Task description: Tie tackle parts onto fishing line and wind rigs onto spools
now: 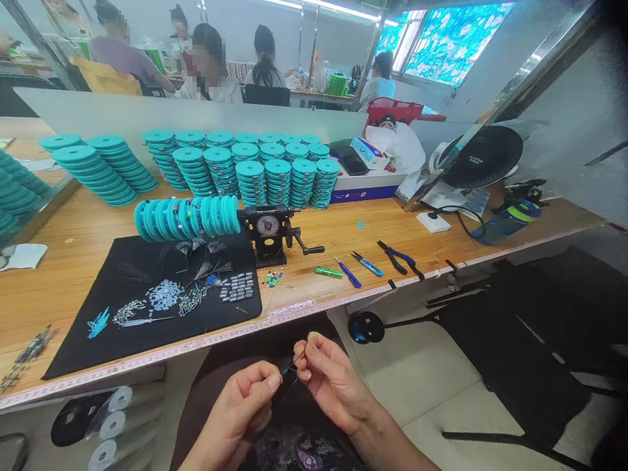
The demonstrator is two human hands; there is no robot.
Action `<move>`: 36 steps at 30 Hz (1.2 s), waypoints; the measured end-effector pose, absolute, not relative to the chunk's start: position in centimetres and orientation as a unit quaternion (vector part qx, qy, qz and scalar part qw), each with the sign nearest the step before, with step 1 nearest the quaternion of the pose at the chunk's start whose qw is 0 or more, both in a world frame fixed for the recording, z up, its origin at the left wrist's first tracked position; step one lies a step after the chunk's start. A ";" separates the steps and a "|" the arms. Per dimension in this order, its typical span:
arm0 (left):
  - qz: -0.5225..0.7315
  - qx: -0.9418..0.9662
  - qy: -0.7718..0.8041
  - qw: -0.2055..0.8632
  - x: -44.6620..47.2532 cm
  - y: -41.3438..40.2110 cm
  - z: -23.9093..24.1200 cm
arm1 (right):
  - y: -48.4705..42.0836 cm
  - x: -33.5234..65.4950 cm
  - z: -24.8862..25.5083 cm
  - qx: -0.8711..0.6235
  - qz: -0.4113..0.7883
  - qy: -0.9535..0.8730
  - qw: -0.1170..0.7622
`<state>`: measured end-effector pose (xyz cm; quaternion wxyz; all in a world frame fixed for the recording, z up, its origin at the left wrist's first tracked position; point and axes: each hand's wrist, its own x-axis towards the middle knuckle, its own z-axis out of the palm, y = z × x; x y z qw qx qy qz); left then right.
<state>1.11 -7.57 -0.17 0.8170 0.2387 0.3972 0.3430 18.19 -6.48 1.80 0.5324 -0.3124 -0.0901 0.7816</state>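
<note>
My left hand (pixel 245 402) and my right hand (pixel 326 376) are held together over my lap, below the table's front edge. Both pinch a tiny thin piece (pixel 289 368) with a blue tip, stretched between their fingertips. It looks like a fine line or small tackle part, too small to name. Above them on the wooden table (pixel 373 229) lies a black mat (pixel 147 330) with small metal parts, beads and bristles. A hand-crank winder (pixel 269 229) at the mat's corner carries a row of teal spools (pixel 186 218).
Stacks of teal spools (pixel 275 176) fill the table's back. A green tube (pixel 328 272), blue tools (pixel 366 263) and pliers (pixel 397 257) lie right of the winder. A black fan (pixel 483 157) stands at the right. A measuring tape (pixel 147 361) lines the table edge. Several people sit behind a partition.
</note>
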 end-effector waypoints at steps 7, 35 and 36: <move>0.362 0.364 0.514 0.687 0.9 -7.6 -0.4 | -7.0 18.6 1.5 -0.324 0.797 -0.037 0.509; 0.445 0.249 0.471 0.720 1.5 -7.6 -1.2 | -7.3 18.4 1.9 -0.228 0.790 -0.131 0.553; 0.444 0.242 0.466 0.725 1.5 -7.5 -1.2 | -7.3 18.4 1.8 -0.210 0.803 -0.113 0.547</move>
